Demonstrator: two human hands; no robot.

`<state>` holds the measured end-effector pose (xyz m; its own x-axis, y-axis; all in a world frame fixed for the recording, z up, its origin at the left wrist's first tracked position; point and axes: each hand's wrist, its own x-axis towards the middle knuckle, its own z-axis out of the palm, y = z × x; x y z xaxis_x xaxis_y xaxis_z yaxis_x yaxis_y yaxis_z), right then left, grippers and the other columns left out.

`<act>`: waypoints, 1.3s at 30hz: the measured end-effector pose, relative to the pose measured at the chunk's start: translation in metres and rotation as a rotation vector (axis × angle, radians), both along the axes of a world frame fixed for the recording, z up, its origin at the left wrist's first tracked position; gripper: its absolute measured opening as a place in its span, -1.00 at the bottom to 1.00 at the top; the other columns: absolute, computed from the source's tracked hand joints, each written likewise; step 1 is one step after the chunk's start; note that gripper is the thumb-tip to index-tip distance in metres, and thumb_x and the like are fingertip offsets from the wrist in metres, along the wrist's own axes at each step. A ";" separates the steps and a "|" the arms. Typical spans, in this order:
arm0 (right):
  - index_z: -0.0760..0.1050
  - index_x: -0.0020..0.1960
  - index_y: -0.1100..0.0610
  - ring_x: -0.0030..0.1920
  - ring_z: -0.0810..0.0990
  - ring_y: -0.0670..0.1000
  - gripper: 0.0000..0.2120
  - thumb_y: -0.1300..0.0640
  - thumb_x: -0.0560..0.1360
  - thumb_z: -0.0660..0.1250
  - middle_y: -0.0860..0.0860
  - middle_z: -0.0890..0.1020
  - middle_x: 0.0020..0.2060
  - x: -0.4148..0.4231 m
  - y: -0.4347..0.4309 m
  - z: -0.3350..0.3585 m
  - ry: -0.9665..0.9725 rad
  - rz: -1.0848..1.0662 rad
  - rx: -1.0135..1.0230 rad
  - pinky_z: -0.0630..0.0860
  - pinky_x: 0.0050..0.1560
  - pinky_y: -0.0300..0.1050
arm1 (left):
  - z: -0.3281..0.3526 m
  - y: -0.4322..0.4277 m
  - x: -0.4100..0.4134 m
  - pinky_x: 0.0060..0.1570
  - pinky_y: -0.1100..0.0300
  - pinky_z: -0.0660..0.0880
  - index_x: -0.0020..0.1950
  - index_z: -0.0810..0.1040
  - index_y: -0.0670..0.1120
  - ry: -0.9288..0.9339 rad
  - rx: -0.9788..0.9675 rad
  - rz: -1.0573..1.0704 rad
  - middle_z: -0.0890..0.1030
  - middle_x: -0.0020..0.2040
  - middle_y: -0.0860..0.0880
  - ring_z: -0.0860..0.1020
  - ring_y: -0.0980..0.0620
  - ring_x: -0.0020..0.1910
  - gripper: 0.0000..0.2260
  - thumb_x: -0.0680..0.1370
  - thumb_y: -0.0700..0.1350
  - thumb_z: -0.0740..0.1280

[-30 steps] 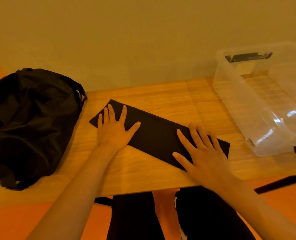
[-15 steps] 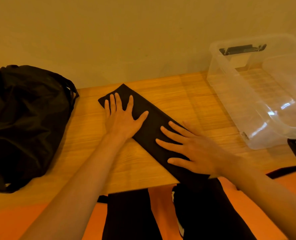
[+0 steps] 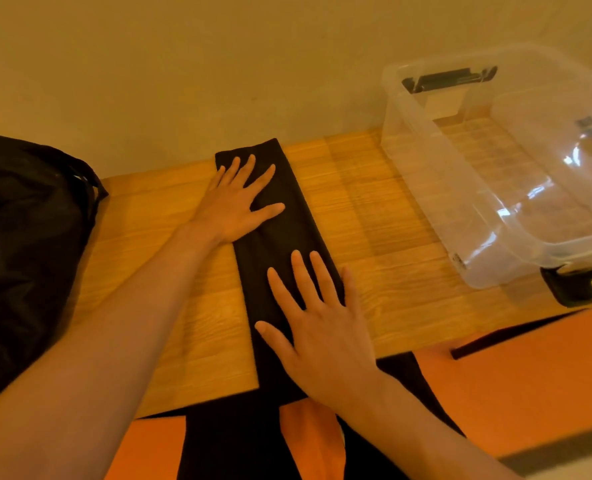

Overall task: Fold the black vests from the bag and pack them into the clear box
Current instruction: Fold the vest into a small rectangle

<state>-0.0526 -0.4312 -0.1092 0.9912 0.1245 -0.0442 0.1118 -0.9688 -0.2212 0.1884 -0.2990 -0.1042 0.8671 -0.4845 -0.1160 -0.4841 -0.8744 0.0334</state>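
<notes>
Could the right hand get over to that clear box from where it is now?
Probably yes. The right hand lies flat on the folded vest, and only bare wooden table shows between it and the clear box, whose top is open.

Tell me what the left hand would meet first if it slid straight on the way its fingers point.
The left hand lies flat on the folded black vest, fingers aimed toward the far table edge. It would run off the vest's far end, then likely meet the wall just behind; depth there is unclear.
</notes>
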 end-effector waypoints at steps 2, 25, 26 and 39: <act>-0.09 0.65 -0.10 0.61 -0.27 0.20 -0.29 -0.42 0.60 -0.25 0.12 -0.11 0.63 -0.004 0.006 0.004 -0.002 -0.026 0.035 -0.24 0.51 0.42 | 0.003 -0.005 0.003 0.60 -0.06 -0.22 0.64 -0.13 0.25 0.004 0.011 -0.054 -0.14 0.68 -0.04 -0.21 -0.07 0.64 -0.18 0.42 0.55 -0.17; -0.04 0.65 -0.13 0.62 -0.26 0.05 -0.32 -0.40 0.63 -0.07 0.04 -0.09 0.64 0.030 -0.066 0.018 -0.008 0.726 -0.057 -0.17 0.61 0.11 | 0.034 -0.021 0.014 0.61 -0.12 -0.14 0.67 -0.03 0.09 -0.001 -0.110 -0.246 -0.15 0.68 -0.02 -0.21 -0.03 0.64 -0.18 0.52 0.51 -0.18; -0.02 0.65 -0.12 0.62 -0.25 0.03 -0.32 -0.40 0.63 -0.07 0.03 -0.08 0.64 0.026 -0.074 0.018 -0.025 0.701 -0.038 -0.15 0.61 0.09 | 0.040 -0.016 -0.008 0.61 -0.10 -0.12 0.67 0.02 0.07 -0.011 -0.161 -0.288 -0.13 0.68 -0.02 -0.19 -0.01 0.64 -0.23 0.56 0.46 -0.12; 0.30 0.54 0.02 0.51 0.36 0.14 -0.40 -0.22 0.58 0.22 0.09 0.39 0.51 -0.021 -0.118 -0.015 -0.350 0.684 -0.046 0.44 0.38 0.13 | -0.008 0.066 -0.255 0.55 -0.03 -0.03 0.67 0.08 -0.02 -0.142 0.025 -0.562 -0.02 0.68 -0.10 -0.06 -0.09 0.65 -0.22 0.57 0.15 0.38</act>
